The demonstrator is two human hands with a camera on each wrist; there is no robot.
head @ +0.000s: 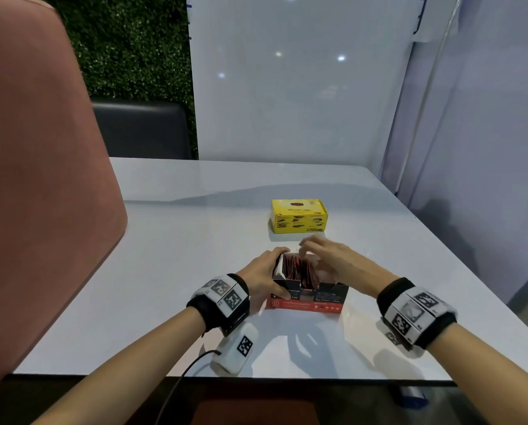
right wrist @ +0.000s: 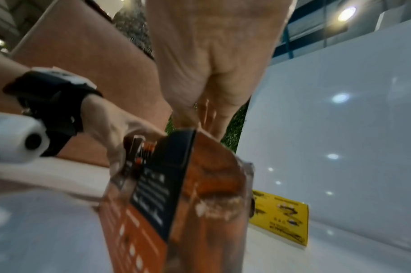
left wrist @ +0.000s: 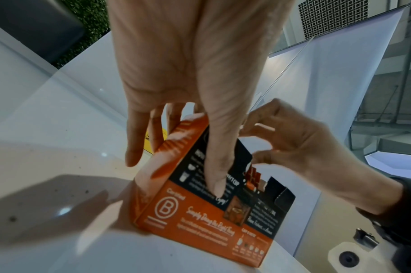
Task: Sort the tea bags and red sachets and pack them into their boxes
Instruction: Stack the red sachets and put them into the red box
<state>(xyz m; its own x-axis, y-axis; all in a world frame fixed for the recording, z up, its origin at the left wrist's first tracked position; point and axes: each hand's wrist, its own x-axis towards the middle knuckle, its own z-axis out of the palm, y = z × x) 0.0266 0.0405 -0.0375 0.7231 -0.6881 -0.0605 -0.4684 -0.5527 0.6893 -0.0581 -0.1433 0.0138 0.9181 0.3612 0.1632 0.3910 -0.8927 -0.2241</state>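
A: Where are the red foil sachets (head: 298,269) sitting?
B: Upright inside the open orange-and-black cardboard box (head: 310,297) on the white counter (head: 152,271).
A: And the fingers?
B: The left hand (head: 264,279) is gripping the box's end; the right hand (head: 327,259) is hovering above, fingers loosely curled. The closed yellow cardboard tea box (head: 298,215) is standing well beyond.

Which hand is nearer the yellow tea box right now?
Right. The right hand hovers over the far side of the open red box, just short of the yellow tea box. The left hand grips the red box's left end, farther back.

bare forearms, black wristbands (head: 222,305) carrying white blocks printed with black square markers
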